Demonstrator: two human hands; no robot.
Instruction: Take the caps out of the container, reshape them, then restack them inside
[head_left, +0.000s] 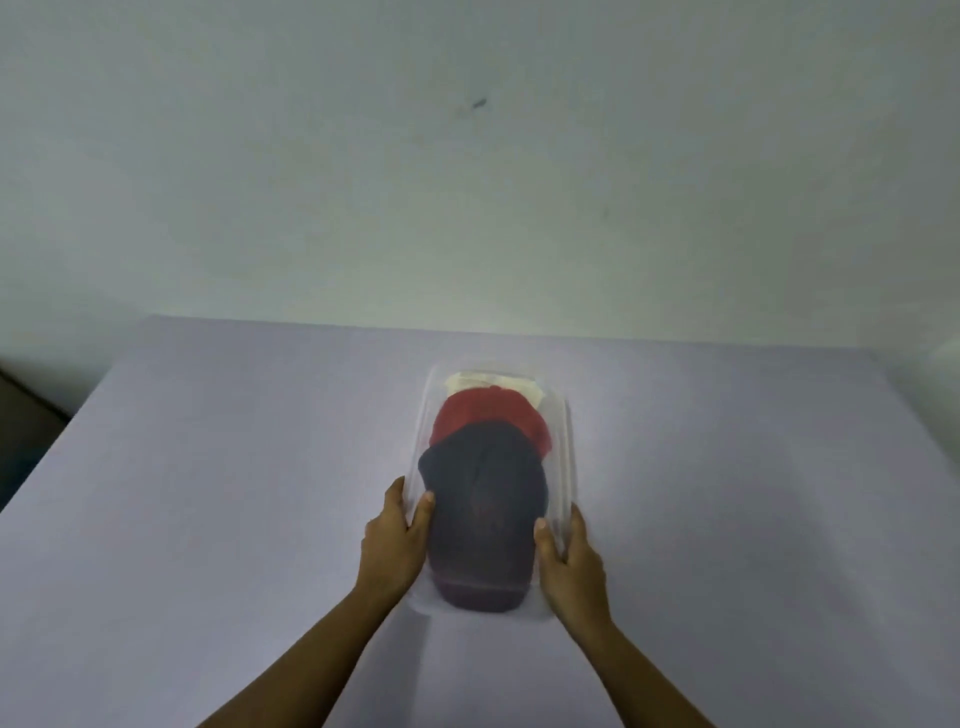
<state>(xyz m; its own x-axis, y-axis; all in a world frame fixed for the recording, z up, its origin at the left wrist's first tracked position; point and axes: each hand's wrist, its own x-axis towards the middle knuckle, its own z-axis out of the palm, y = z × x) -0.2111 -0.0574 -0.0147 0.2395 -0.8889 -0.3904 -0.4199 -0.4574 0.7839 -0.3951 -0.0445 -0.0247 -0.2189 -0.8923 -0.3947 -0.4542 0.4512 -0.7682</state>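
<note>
Pale greenish wall (467, 156) with dark smudge (478, 104); lavender-covered table (208, 467); dim, soft light.

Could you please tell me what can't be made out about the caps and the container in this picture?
- Head view: the cream cap is mostly hidden behind the red cap.
- The dark navy cap covers the red cap's front; any caps underneath are hidden.
- The clear plastic container is blurred; a lid cannot be told.
- Left hand and right hand cover its near sides.

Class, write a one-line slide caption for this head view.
Both hands, left and right, grip a clear container of three stacked caps.
</note>
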